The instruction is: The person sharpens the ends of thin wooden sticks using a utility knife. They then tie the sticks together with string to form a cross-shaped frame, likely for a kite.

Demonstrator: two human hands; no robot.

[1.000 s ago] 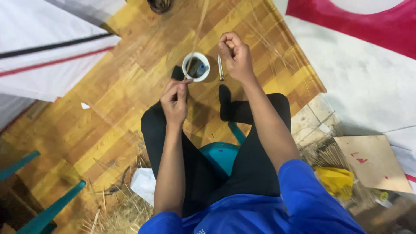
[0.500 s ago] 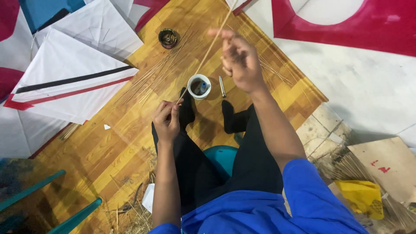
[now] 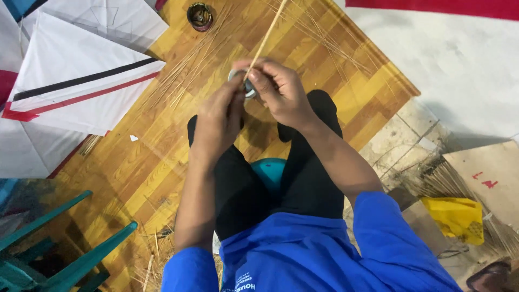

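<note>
My left hand point(image 3: 219, 116) and my right hand point(image 3: 278, 92) meet above my knees, both pinching the near end of a thin bamboo stick point(image 3: 267, 35) that runs up and away toward the top of the view. Just under my fingers a small white cup point(image 3: 239, 81) stands on the wooden floor, mostly hidden by my hands. I sit on a teal stool point(image 3: 268, 172), in black trousers and a blue shirt.
Several thin sticks point(image 3: 184, 70) lie scattered on the wooden floor. White kites with black and red stripes point(image 3: 75, 81) lie at the left. A small dark tin point(image 3: 199, 15) sits at the top. Teal chair legs point(image 3: 65, 249) lower left; cardboard point(image 3: 486, 173) and a yellow bag point(image 3: 457, 216) at the right.
My right hand came down from its raised position and met my left hand over the cup; both now hold the stick's end. The camera tilted and moved closer.
</note>
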